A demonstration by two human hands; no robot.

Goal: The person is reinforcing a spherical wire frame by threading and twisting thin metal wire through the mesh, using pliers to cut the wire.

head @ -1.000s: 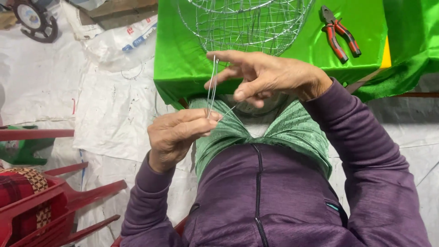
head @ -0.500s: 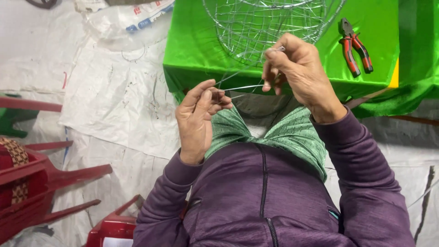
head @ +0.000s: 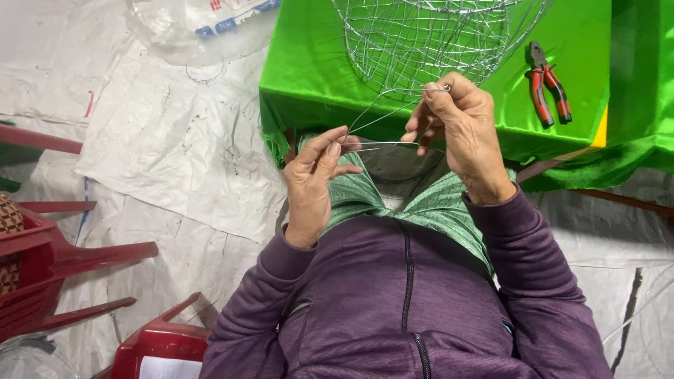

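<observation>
Head view: my left hand (head: 317, 175) and right hand (head: 460, 126) each pinch one end of a thin wire (head: 379, 116), holding it taut for bending; wire basket (head: 428, 38) just beyond.

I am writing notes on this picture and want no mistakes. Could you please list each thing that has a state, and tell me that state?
Wire: bent into a narrow loop, held at both ends.
Left hand: pinching one wire end.
Right hand: pinching the other end, raised higher.
Wire basket: resting on the green cloth, untouched.
Pliers: lying on the cloth, handles slightly apart, unused.
Green cloth: spread over the table, hanging at the edge.
</observation>
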